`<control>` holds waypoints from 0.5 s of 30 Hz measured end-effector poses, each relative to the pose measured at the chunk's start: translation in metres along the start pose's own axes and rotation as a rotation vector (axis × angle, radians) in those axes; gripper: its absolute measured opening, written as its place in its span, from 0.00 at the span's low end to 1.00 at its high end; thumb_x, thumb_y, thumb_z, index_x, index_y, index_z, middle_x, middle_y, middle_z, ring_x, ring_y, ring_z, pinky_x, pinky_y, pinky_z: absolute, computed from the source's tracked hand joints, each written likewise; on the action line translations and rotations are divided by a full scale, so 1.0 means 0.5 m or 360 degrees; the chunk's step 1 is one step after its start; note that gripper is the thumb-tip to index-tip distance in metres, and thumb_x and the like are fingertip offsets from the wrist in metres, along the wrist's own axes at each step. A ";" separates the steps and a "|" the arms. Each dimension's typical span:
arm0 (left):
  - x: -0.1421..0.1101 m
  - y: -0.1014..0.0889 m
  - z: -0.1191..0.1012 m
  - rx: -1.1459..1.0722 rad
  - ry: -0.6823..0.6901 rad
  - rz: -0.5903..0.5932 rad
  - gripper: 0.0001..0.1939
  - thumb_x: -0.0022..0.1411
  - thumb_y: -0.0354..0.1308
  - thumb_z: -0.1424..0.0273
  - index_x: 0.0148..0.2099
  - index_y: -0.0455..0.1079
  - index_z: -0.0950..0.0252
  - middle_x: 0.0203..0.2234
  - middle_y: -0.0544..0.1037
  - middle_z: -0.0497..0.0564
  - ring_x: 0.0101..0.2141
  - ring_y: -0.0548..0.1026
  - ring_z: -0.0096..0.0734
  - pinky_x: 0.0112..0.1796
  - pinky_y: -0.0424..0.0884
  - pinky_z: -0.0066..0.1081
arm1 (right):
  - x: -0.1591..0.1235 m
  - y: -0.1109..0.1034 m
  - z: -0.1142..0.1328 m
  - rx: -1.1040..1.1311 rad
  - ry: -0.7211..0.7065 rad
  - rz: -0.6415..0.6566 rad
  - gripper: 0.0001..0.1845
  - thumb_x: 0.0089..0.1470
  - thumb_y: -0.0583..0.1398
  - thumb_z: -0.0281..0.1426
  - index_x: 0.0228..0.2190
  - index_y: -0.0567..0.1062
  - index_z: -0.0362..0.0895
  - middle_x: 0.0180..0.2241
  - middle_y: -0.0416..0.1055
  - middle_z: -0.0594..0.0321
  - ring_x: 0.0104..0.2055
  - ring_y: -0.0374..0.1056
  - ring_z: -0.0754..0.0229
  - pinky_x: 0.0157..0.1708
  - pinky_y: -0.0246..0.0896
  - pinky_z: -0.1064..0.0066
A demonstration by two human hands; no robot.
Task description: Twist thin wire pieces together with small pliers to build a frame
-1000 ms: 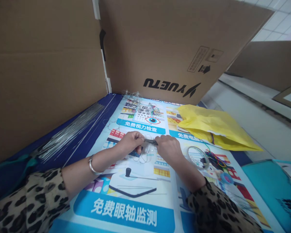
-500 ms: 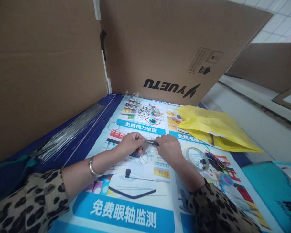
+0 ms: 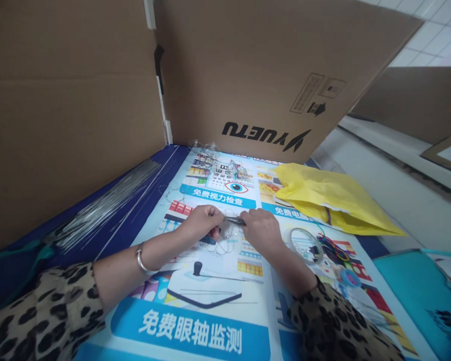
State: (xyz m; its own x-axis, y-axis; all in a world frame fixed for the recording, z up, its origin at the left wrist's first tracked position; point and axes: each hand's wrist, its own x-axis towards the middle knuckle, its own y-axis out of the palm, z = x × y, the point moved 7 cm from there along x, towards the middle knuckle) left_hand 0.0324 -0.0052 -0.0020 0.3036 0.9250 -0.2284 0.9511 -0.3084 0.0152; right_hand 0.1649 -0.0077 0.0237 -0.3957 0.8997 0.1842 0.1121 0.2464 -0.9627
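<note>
Near the middle of the printed sheet, my right hand (image 3: 262, 229) is closed around slim dark metal pliers (image 3: 233, 220); their handles are hidden in my palm. The jaws point left to the fingertips of my left hand (image 3: 204, 223). That hand is pinched on thin silvery wire (image 3: 225, 243), whose fine loops spread below and between both hands. The exact spot where jaws and wire meet is too small to make out.
Cardboard panels (image 3: 248, 75) stand behind and to the left. A bundle of straight wires (image 3: 108, 208) lies left beside a teal-handled tool (image 3: 41, 253). To the right are a yellow bag (image 3: 330, 195), a clear ring (image 3: 306, 245), coloured cords (image 3: 334, 248) and a teal folder (image 3: 417, 286).
Both hands keep almost the same place and grip. The pliers' jaws tilt very slightly between the frames; the things around have not moved.
</note>
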 end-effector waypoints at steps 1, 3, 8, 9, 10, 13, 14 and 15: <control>0.000 0.001 0.000 -0.0006 0.0000 0.0013 0.10 0.51 0.53 0.66 0.24 0.59 0.66 0.09 0.67 0.44 0.12 0.64 0.20 0.17 0.57 0.21 | 0.000 0.000 0.000 -0.0005 -0.0001 0.0003 0.09 0.47 0.53 0.28 0.31 0.71 0.45 0.27 0.68 0.60 0.33 0.60 0.60 0.31 0.42 0.69; 0.000 0.002 0.001 -0.0018 -0.0005 0.0038 0.10 0.51 0.53 0.66 0.24 0.58 0.65 0.09 0.67 0.44 0.12 0.64 0.20 0.17 0.57 0.21 | 0.000 0.001 0.000 -0.0023 -0.0006 0.0005 0.09 0.47 0.53 0.27 0.31 0.71 0.45 0.27 0.68 0.60 0.33 0.60 0.59 0.31 0.42 0.69; 0.003 0.001 0.004 0.0004 0.0009 0.0050 0.08 0.51 0.52 0.68 0.25 0.60 0.66 0.08 0.67 0.44 0.12 0.64 0.20 0.17 0.57 0.20 | 0.000 0.000 0.004 -0.0066 -0.0021 0.0038 0.09 0.48 0.53 0.29 0.31 0.71 0.45 0.27 0.69 0.59 0.33 0.62 0.58 0.30 0.44 0.70; 0.003 0.001 0.003 0.0013 0.0015 0.0050 0.07 0.51 0.52 0.68 0.25 0.60 0.66 0.08 0.67 0.44 0.12 0.64 0.20 0.17 0.56 0.20 | 0.000 -0.001 0.005 -0.0071 -0.0019 0.0052 0.09 0.48 0.53 0.29 0.31 0.71 0.45 0.28 0.69 0.59 0.33 0.62 0.58 0.30 0.44 0.70; 0.003 0.000 0.003 0.0018 0.0018 0.0047 0.07 0.51 0.52 0.69 0.25 0.61 0.66 0.08 0.67 0.44 0.12 0.64 0.20 0.17 0.56 0.20 | 0.000 -0.003 0.005 -0.0077 -0.0010 0.0069 0.09 0.48 0.52 0.29 0.31 0.71 0.45 0.28 0.70 0.60 0.32 0.63 0.58 0.29 0.44 0.70; 0.003 0.000 -0.001 0.0023 0.0009 0.0043 0.06 0.51 0.52 0.69 0.26 0.60 0.66 0.08 0.67 0.44 0.12 0.64 0.20 0.17 0.56 0.20 | -0.001 -0.008 0.004 -0.0092 0.0063 0.0154 0.08 0.49 0.52 0.31 0.30 0.71 0.46 0.28 0.70 0.60 0.31 0.64 0.59 0.26 0.44 0.71; 0.003 0.000 -0.002 0.0027 0.0011 0.0042 0.06 0.51 0.52 0.70 0.26 0.60 0.66 0.08 0.67 0.43 0.12 0.64 0.20 0.17 0.56 0.20 | -0.001 -0.009 0.002 -0.0093 0.0093 0.0184 0.08 0.49 0.52 0.31 0.30 0.71 0.47 0.28 0.71 0.61 0.30 0.64 0.59 0.25 0.43 0.71; 0.004 0.000 -0.004 0.0033 0.0020 0.0042 0.06 0.51 0.52 0.70 0.26 0.60 0.66 0.08 0.67 0.43 0.12 0.65 0.20 0.17 0.56 0.20 | -0.002 -0.011 0.000 -0.0090 0.0116 0.0213 0.08 0.49 0.52 0.31 0.30 0.71 0.47 0.28 0.71 0.61 0.30 0.64 0.59 0.24 0.43 0.72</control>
State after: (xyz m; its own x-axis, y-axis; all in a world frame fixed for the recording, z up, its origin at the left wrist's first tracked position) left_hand 0.0331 -0.0028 -0.0006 0.3293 0.9193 -0.2157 0.9415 -0.3371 0.0008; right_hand 0.1644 -0.0098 0.0287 -0.3066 0.9492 0.0711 0.2114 0.1407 -0.9672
